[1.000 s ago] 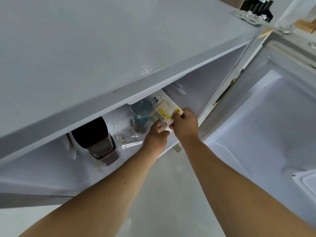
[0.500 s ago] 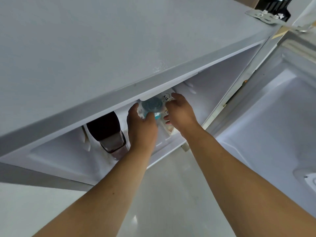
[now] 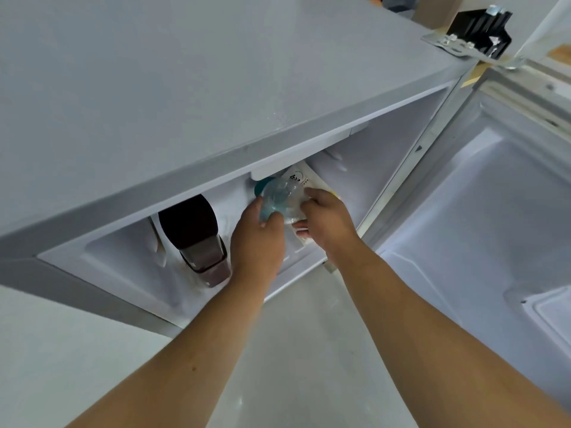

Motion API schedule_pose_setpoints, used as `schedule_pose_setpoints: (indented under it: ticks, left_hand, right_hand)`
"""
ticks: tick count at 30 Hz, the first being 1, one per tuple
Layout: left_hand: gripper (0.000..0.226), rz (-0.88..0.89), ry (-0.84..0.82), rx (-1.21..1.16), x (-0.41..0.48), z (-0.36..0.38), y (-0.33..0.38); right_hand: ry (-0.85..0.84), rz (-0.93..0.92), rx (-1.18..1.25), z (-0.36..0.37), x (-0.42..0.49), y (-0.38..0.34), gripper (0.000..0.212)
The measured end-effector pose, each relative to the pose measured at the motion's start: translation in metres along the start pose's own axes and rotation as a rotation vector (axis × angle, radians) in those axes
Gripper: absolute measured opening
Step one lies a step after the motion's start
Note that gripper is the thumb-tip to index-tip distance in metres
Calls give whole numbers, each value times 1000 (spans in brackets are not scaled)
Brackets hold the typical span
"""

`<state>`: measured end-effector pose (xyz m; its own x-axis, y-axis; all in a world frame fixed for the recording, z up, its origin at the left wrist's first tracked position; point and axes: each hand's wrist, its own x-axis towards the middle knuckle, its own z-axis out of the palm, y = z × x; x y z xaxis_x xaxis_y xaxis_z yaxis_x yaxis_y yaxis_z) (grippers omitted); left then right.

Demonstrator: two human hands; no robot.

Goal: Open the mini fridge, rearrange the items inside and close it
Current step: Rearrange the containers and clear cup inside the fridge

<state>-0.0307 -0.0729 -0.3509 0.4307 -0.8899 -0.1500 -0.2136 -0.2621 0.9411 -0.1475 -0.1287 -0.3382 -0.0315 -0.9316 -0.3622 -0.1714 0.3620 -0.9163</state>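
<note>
Both hands at work inside the open grey mini fridge [image 3: 216, 88]

The left hand [image 3: 258, 242] grips a clear plastic bottle with a teal cap [image 3: 276, 197], tilted, cap pointing up-left toward the back; the right hand [image 3: 327, 220] clasps a flat white carton [image 3: 301, 180] beside it.

White flat carton [image 3: 301, 180] with yellow edging, inside the open fridge at 12 o'clock from the hands: dark looping logo mark on its top face, small print beside it, neither legible. No other text, number or sign readable.
</note>
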Motion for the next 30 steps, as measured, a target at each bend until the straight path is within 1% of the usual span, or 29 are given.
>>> schedule_pose_setpoints:
  ticks: [4, 6, 10, 13, 17, 20, 21, 22, 23, 24, 25, 26, 27, 28, 30]
  left_hand:
    - [44, -13, -66, 12, -26, 1, -20]
    - [49, -46, -99, 26, -36, 2, -31]
    - [55, -198, -185, 44, -40, 7, -56]
    - [59, -324, -239, 28, -38, 9, -68]
    - [74, -443, -308, -25, -32, 10, -73]
    - [78, -497, -327, -60, -26, 10, -77]
    - [80, -503, -330, -60, -24, 9, -78]
    - [80, -503, -330, -56, -24, 8, -79]
    - [79, -500, -321, -54, -23, 6, -81]
    - [76, -498, -306, -57, -24, 4, -83]
    - [70, -497, -288, -58, -24, 2, -85]
    - [63, -495, -269, -56, -25, -1, -86]
    - [55, -487, -250, -51, -26, -4, -88]
    - [46, -472, -228, -45, -27, -6, -89]
    - [31, -430, -152, -43, -31, -9, -89]
  right_hand:
    - [21, 16, -60, -11, -16, 28, 49]
    - [28, 60, -92, -14, -21, 42, 52]
    - [39, 144, -141, -13, -23, 62, 48]
    - [12, 255, -181, -8, -21, 71, 47]
    - [22, 337, -246, -3, -15, 80, 49]
    - [70, 363, -118, 1, -6, 94, 46]
    - [81, 321, -123, 2, 0, 105, 42]
    - [99, 334, -103, 3, -3, 105, 32]
    - [42, 363, -251, 6, -4, 107, 17]
    - [39, 339, -395, 8, -4, 113, 8]
    - [41, 327, -291, 8, 2, 117, 14]
    - [63, 289, -138, 7, 1, 118, 29]
    - [72, 232, -168, 9, -1, 121, 44]
    - [113, 207, -185, 12, -4, 120, 50]
    - [183, 27, -351, 16, -11, 115, 44]
